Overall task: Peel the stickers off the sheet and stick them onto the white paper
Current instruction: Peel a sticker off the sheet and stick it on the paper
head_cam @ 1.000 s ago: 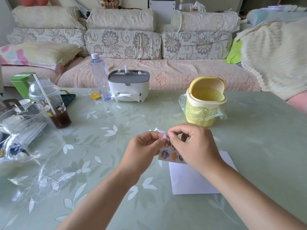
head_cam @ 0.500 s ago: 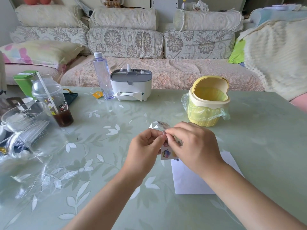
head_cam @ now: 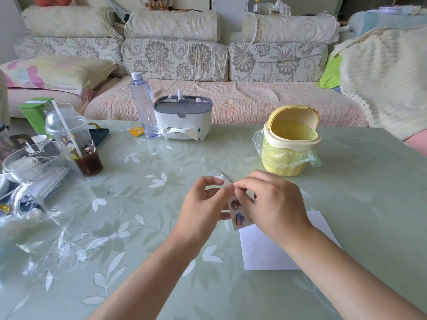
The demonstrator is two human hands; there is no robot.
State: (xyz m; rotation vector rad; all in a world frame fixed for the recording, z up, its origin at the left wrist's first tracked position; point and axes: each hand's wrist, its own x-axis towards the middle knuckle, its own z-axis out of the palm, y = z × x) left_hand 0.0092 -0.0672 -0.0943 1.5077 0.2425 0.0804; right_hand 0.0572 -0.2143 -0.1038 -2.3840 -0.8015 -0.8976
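Observation:
A small sticker sheet (head_cam: 237,213) with colourful cartoon stickers hangs upright between my hands, above the green table. My left hand (head_cam: 203,204) pinches its upper left edge, where a clear wrapper flap (head_cam: 221,177) sticks up. My right hand (head_cam: 270,204) pinches the top of the sheet from the right, fingers curled over it and hiding most of its right side. The white paper (head_cam: 261,250) lies flat on the table under my right wrist, partly covered by my forearm.
A yellow mini bin (head_cam: 288,144) with a plastic liner stands beyond my hands. A tissue box (head_cam: 182,116) and a clear bottle (head_cam: 143,107) stand at the far edge. An iced drink cup (head_cam: 76,144), glassware (head_cam: 34,167) and crumpled clear plastic (head_cam: 57,245) crowd the left side.
The sticker sheet has turned from nearly flat to hanging upright and narrow between my fingers. Both hands stayed in about the same spot, still pinching its top.

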